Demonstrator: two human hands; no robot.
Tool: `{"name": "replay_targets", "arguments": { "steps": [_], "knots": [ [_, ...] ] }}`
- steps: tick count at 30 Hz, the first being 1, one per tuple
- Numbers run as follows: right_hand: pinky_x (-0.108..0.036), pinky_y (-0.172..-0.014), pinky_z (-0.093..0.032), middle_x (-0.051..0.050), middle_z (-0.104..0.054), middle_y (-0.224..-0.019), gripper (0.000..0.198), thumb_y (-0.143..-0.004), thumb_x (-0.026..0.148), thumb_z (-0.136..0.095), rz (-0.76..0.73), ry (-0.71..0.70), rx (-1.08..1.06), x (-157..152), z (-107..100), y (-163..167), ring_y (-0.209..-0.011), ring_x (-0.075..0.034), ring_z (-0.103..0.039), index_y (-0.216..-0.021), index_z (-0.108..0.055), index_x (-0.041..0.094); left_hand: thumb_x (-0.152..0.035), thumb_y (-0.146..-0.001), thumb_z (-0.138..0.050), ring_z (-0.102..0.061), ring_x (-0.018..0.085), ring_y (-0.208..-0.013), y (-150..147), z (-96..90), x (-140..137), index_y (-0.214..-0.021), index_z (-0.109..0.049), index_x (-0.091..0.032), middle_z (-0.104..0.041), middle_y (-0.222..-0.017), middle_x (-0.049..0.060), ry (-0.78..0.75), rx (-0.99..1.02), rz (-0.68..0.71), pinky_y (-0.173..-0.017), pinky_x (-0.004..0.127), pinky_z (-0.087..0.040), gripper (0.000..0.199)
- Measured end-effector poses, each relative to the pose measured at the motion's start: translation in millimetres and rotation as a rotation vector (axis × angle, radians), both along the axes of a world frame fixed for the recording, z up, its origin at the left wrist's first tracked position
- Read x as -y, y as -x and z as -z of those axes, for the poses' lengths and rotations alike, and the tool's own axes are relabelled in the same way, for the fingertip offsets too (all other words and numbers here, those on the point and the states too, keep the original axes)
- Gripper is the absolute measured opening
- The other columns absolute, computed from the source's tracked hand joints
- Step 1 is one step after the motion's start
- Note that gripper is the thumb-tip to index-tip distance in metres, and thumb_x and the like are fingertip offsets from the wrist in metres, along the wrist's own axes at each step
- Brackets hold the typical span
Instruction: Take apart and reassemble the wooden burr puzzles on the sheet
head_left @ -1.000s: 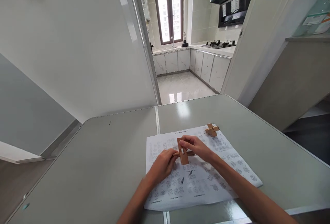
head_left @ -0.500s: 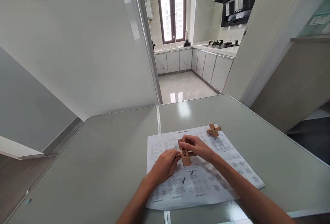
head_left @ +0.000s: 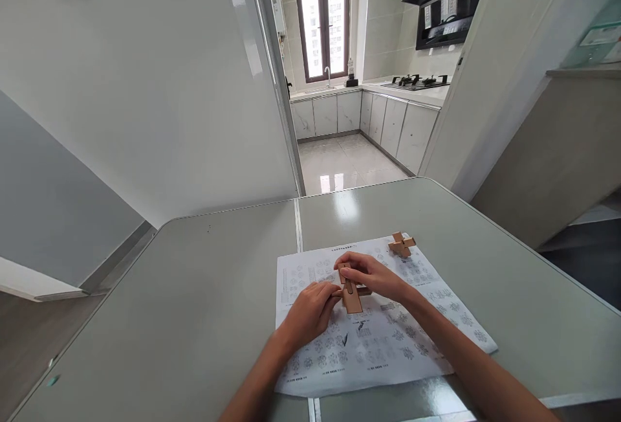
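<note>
Over a printed sheet (head_left: 369, 344) covered in small drawings, my two hands work on crossed wooden puzzle pieces. A flat upright-lying wooden piece (head_left: 353, 303) with a slot in it points toward me. Another wooden piece (head_left: 364, 291) crosses beneath it and sticks out to the right. My right hand (head_left: 369, 274) is closed on the far end of the slotted piece, thumb on top and fingers curled over its end. With its fingertips, my left hand (head_left: 316, 309) pinches the left end of the crossing piece, which those fingers mostly hide.
Near the sheet's far right corner sits a cross-shaped cluster of joined wooden pieces (head_left: 402, 245). The sheet lies on a grey-green glossy table (head_left: 218, 305) with a pale seam. A white wall (head_left: 169, 85) stands beyond the table at left, and a kitchen floor (head_left: 339, 156) lies past the far edge.
My right hand's fingers have spread farther over the far end of the slotted piece. The joined pieces have shifted slightly to the right, while my left hand has barely moved.
</note>
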State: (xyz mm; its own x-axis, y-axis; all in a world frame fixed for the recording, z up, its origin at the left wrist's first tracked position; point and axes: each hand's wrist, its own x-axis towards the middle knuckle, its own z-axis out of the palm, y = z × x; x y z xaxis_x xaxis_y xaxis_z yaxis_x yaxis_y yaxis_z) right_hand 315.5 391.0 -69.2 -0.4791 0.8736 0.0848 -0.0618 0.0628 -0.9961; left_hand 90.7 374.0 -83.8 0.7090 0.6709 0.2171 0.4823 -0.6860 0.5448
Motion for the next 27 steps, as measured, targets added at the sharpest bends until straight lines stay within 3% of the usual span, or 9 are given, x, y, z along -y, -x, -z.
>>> {"name": "replay_targets", "arguments": {
  "steps": [6,15,20,24,27],
  "knots": [
    [-0.026,-0.059,-0.037,0.001,-0.060,-0.077,0.039,-0.093,0.058,-0.064,-0.045,0.050,0.075,-7,15,-1,-0.067,-0.015,-0.050,-0.106,-0.070,0.022,-0.030,-0.108,-0.036,-0.064,0.021,-0.082,1,1.4,-2,-0.098,-0.059,-0.022,-0.069,-0.093,0.005,-0.011,0.015,-0.008,-0.078,0.035,-0.048,0.026],
    [-0.028,-0.061,-0.041,0.000,-0.066,-0.077,0.034,-0.086,0.053,-0.072,-0.067,0.057,0.160,-19,26,-10,-0.066,-0.016,-0.054,-0.100,-0.076,0.022,-0.033,-0.108,-0.038,-0.063,0.022,-0.084,2,1.4,-2,-0.107,-0.062,-0.023,-0.070,-0.095,0.005,0.056,-0.003,-0.057,-0.079,0.034,-0.046,0.026],
    [-0.028,-0.063,-0.042,-0.001,-0.068,-0.082,0.032,-0.089,0.051,-0.070,-0.086,0.067,0.178,-18,22,-12,-0.071,-0.017,-0.056,-0.102,-0.077,0.023,-0.036,-0.107,-0.041,-0.060,0.021,-0.082,1,0.6,-2,-0.105,-0.066,-0.022,-0.069,-0.091,0.006,0.146,0.074,-0.074,-0.077,0.032,-0.046,0.029],
    [-0.025,-0.057,-0.033,0.002,-0.059,-0.073,0.034,-0.092,0.051,-0.067,-0.161,0.142,0.117,-15,13,-15,-0.063,-0.013,-0.045,-0.107,-0.076,0.022,-0.038,-0.105,-0.046,-0.054,0.017,-0.071,2,-7.4,-3,-0.100,-0.069,-0.020,-0.064,-0.080,0.003,0.255,0.177,-0.091,-0.069,0.028,-0.043,0.030],
    [-0.025,-0.055,-0.028,0.003,-0.054,-0.070,0.036,-0.089,0.053,-0.070,-0.206,0.219,0.026,-13,6,-16,-0.060,-0.012,-0.038,-0.104,-0.075,0.020,-0.041,-0.104,-0.049,-0.057,0.017,-0.074,5,-16.3,-6,-0.097,-0.070,-0.019,-0.066,-0.081,0.003,0.319,0.252,-0.106,-0.072,0.029,-0.045,0.031]
  ]
}}
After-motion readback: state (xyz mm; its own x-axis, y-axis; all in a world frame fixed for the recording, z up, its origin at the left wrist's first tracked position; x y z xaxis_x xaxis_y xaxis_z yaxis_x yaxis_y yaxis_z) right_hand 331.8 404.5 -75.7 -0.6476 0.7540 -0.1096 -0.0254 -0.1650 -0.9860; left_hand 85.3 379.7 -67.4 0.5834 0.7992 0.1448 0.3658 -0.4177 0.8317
